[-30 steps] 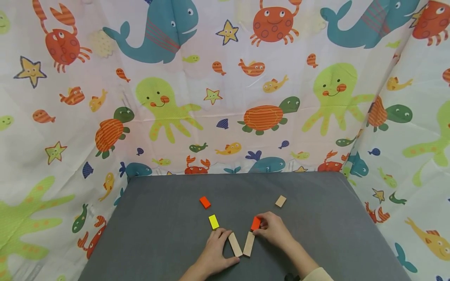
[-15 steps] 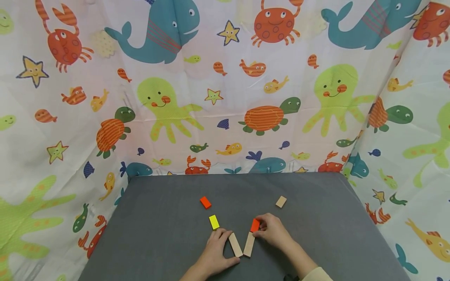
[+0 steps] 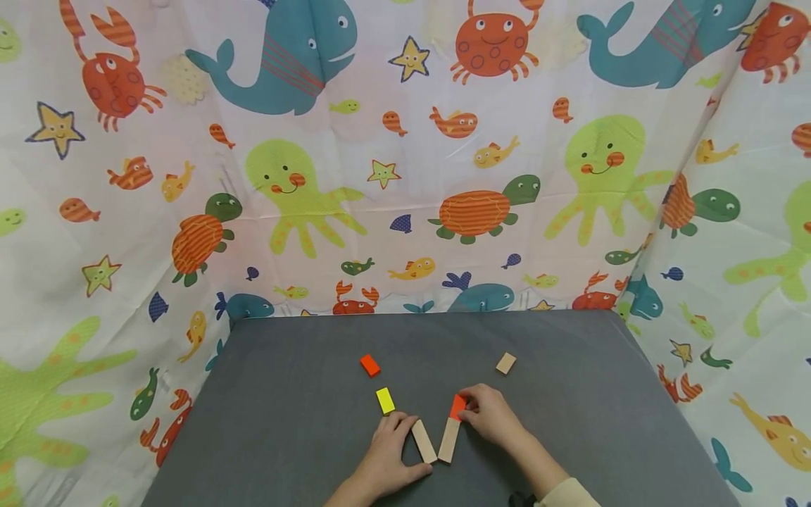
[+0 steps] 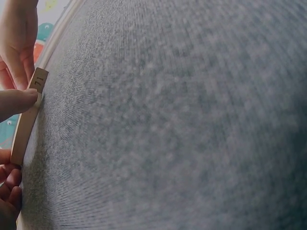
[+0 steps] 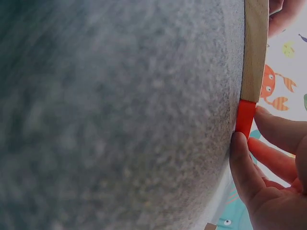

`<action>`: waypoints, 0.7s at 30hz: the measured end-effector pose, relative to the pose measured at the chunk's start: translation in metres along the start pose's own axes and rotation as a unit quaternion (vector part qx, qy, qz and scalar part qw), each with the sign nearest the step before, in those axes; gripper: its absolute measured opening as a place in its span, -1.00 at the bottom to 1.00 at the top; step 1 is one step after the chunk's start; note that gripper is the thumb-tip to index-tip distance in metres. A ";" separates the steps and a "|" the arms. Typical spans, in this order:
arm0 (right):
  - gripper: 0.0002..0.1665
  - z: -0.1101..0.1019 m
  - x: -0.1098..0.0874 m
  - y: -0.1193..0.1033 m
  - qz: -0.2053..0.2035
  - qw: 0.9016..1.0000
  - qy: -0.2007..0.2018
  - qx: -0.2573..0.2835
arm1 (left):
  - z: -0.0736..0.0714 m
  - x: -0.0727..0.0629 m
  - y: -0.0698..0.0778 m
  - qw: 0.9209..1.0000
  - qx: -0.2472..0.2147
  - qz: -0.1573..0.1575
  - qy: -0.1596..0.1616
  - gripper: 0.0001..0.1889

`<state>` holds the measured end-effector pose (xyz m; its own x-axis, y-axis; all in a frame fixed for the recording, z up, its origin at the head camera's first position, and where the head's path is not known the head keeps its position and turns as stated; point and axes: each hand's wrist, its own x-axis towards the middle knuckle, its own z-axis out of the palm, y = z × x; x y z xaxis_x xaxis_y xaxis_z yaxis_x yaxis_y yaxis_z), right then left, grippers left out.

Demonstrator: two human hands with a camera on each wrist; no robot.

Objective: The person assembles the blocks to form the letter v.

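Observation:
Two long plain wooden blocks lie in a V on the grey table. My left hand [image 3: 391, 454] holds the left wooden block [image 3: 424, 441] by its ends, thumb at the near end and fingers at the far end. In the left wrist view, the thumb presses on a wooden block [image 4: 26, 127] with dark printed marks. My right hand [image 3: 494, 415] pinches a small red block [image 3: 457, 406] against the far end of the right wooden block [image 3: 448, 441]. In the right wrist view, the red block [image 5: 245, 117] touches the wooden block [image 5: 254, 52] end to end.
A yellow block [image 3: 385, 401] lies just beyond my left fingertips. Farther back are a second red block [image 3: 370, 365] on the left and a short wooden block [image 3: 505, 363] on the right. A curtain [image 3: 405, 211] printed with sea animals hangs behind and beside the table [image 3: 291, 394].
My right hand has slid the red block slightly nearer and left, up to the end of the right wooden block. My left hand stays in place on the left block.

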<state>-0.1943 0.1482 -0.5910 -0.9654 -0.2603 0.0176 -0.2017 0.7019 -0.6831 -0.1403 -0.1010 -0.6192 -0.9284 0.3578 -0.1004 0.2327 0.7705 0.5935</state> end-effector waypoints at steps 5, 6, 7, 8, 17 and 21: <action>-0.61 0.001 0.001 -0.003 0.002 1.000 0.001 -0.002 | 0.000 0.000 -0.001 1.000 0.000 0.002 0.003 -0.08; -0.60 0.001 0.001 -0.002 0.002 1.000 0.001 -0.002 | 0.000 0.000 -0.001 1.000 -0.001 0.002 0.004 -0.08; -0.60 0.001 0.001 -0.002 0.000 1.000 0.001 -0.003 | 0.000 0.000 -0.001 1.000 -0.001 0.003 0.005 -0.08; -0.60 0.000 0.002 -0.002 0.001 1.000 0.000 -0.003 | 0.000 0.000 -0.001 1.000 -0.001 0.004 0.006 -0.09; -0.57 -0.004 0.003 0.003 0.014 1.000 0.010 0.006 | -0.002 0.002 0.000 1.000 -0.016 -0.016 -0.010 -0.06; -0.55 -0.010 0.003 0.005 0.018 1.000 0.025 0.000 | -0.002 0.001 0.000 1.000 -0.018 -0.015 -0.011 -0.05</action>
<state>-0.1995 0.1578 -0.5875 -0.9790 -0.2020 0.0290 -0.1668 0.7104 -0.6838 -0.1421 -0.1012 -0.6180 -0.9277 0.3476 -0.1362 0.1948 0.7618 0.6178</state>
